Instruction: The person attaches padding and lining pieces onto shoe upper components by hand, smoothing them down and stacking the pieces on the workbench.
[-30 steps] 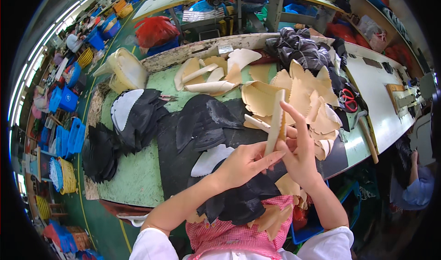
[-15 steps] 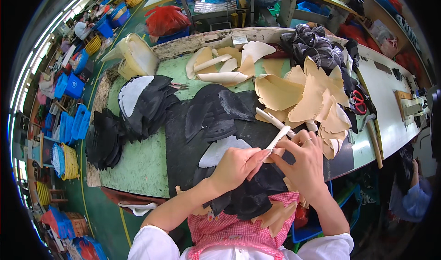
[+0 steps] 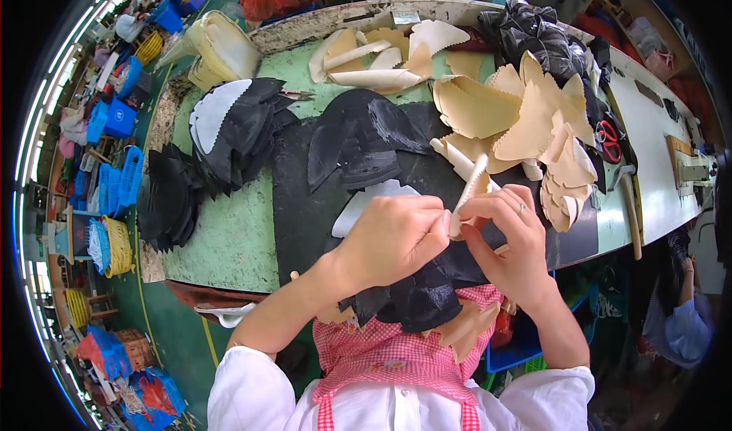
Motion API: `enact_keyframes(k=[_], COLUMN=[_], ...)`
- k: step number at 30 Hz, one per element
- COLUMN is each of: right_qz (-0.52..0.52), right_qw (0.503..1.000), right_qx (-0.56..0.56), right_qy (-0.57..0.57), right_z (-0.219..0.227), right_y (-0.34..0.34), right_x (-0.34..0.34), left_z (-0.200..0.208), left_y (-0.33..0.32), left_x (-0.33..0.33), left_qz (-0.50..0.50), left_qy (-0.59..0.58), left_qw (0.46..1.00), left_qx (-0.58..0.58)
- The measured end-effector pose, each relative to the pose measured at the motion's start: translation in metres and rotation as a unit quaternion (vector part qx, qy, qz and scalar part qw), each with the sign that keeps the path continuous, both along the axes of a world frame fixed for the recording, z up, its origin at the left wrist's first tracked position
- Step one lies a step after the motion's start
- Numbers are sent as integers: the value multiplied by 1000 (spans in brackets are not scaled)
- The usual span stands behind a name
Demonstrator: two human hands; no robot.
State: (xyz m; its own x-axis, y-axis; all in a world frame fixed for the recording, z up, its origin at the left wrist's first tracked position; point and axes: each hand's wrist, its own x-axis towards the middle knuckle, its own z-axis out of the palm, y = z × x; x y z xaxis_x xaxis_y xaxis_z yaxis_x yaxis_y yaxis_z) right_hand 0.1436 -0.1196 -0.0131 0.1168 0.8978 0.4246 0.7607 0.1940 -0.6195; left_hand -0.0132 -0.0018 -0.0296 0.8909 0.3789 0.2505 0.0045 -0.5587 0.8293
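1. Step in hand: both hands are close together in front of the chest, clamped on one cream piece; the left hand seems to pinch its lower end between thumb and curled fingers, while the right hand grips it from the other side; this looks like working or folding its edge, though the fingers hide the exact contact.
2. Place: the piece is held up above the near side of the worktop, its free end pointing away from the body, near a rolled cream strip.
3. Next move, as a judgement: it calls for a steady left pinch and small right-finger shifts along the edge, so the curl is neither creased nor torn.
4. Materials: the held piece looks thin and flexible, curled lengthwise, with a notched edge; the tan pieces beyond are smooth, leather-like, curved and scalloped.
5. Darker stock: a fanned black stack has a matt, streaked surface and rounded outlines; another stack carries a pale, zigzag-edged piece; the dark sheet beneath lies flat over scuffed green.
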Motion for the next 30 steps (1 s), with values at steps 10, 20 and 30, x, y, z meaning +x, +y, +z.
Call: enact_keyframes(k=[10, 20, 30], right_qz=[14, -2, 3], right_qw=[993, 984, 966], right_qx=[22, 67, 147], right_qy=[-118, -167, -210], right_z=[10, -2, 2], right_y=[0, 6, 3], right_x=[2, 1, 3], left_z=[-2, -1, -3], left_y=[4, 1, 1], left_x=[-10, -10, -19], left_qz=[0, 18, -32], left_qy=[53, 66, 81], left_qw=[999, 998, 911], left_qx=[9, -3, -404])
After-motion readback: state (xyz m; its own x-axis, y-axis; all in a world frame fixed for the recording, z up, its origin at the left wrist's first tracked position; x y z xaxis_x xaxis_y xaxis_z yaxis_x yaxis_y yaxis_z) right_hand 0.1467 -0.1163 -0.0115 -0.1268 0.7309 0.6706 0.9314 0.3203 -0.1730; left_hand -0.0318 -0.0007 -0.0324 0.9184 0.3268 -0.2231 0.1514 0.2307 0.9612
